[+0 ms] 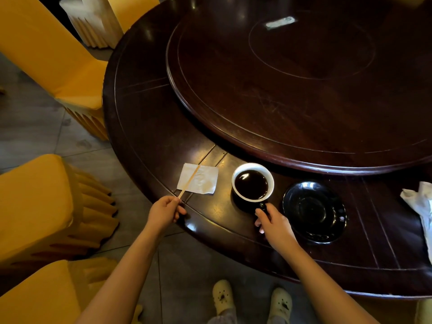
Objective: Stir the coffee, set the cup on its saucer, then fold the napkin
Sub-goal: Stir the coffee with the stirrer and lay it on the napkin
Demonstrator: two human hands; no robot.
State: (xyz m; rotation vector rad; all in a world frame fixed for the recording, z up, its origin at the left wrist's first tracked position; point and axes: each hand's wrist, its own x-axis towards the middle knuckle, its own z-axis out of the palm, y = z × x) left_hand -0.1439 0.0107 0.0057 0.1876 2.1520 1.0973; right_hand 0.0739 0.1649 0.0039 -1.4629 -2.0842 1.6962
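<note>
At table edge: my left hand (166, 210) pinches the stirrer (189, 182), its tip over the flat napkin (198, 180), clear of the coffee. My right hand (272, 222) grips the cup (252, 184) handle beside the empty saucer (314, 212). Likely step: stirring; next, dip the stirrer.

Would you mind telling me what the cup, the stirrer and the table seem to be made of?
Cup: likely glazed ceramic, with a glossy black outside and white inside. Stirrer: probably bare wood, being thin, pale tan and matte. Table: dark varnished wood, with plank seams and bright reflections.
</note>
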